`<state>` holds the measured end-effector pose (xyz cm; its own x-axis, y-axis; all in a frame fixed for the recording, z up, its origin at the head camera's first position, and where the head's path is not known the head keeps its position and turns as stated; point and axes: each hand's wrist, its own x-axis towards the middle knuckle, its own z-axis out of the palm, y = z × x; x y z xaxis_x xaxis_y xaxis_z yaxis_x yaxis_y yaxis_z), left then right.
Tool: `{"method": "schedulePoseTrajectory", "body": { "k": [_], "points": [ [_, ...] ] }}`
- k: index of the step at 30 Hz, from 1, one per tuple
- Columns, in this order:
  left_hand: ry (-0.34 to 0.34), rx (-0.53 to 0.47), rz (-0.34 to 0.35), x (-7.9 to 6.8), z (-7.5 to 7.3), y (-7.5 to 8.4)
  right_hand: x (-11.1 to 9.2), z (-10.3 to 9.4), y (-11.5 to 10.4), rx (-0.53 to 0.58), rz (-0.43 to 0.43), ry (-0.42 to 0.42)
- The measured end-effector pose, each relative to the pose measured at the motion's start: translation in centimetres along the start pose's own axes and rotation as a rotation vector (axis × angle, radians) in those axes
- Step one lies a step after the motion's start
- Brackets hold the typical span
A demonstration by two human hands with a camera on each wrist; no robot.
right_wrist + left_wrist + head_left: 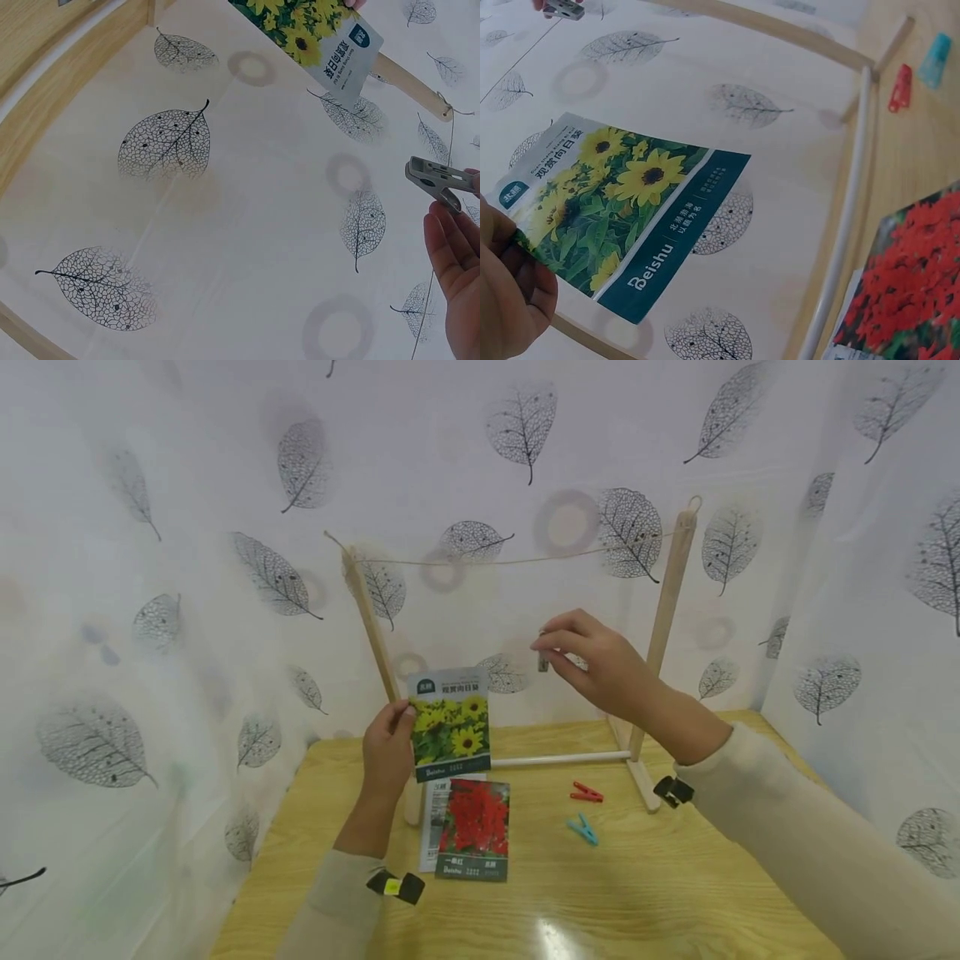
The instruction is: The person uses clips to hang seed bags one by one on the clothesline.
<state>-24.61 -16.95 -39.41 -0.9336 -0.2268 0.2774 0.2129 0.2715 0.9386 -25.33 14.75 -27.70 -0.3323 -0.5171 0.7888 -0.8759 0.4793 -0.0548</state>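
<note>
My left hand (pixel 390 745) pinches a seed packet with yellow sunflowers (pixel 452 723) by its left edge, holding it upright above the table. In my right hand (pixel 592 660) is a grey clothespin (pixel 437 178), pinched between thumb and fingers, its jaws pointing away from the hand. Behind and above both hands a thin string (pixel 517 562) spans a wooden frame (pixel 670 585). A second seed packet with red flowers (pixel 474 827) lies on the table below the left hand, overlapping a pale printed packet (pixel 431 839) that is mostly hidden.
A red clothespin (pixel 586 792) and a blue clothespin (pixel 582 829) lie on the wooden table (pixel 637 893), right of the packets. A white rod (pixel 558 761) runs low across the frame. Leaf-printed sheeting (pixel 187 693) surrounds the table at the back and sides.
</note>
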Motion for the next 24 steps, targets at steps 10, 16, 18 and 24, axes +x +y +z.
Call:
{"method": "schedulePoseTrajectory", "body": {
  "k": [10, 16, 18, 24],
  "points": [
    [-0.011, -0.032, 0.011, 0.4, 0.3, 0.3, 0.7, -0.1, 0.2, 0.001, 0.032, 0.009],
    [0.002, -0.02, 0.031, 0.5, -0.1, 0.9, 1.6, 0.1, 0.3, 0.015, 0.036, 0.013],
    [0.003, -0.017, 0.032, 0.5, -0.3, 1.0, 1.9, 0.1, 0.3, 0.021, 0.033, 0.018],
    [-0.009, -0.004, 0.015, 0.7, -0.8, 1.2, 2.8, 0.5, 0.4, 0.044, 0.026, 0.055]
  ]
}}
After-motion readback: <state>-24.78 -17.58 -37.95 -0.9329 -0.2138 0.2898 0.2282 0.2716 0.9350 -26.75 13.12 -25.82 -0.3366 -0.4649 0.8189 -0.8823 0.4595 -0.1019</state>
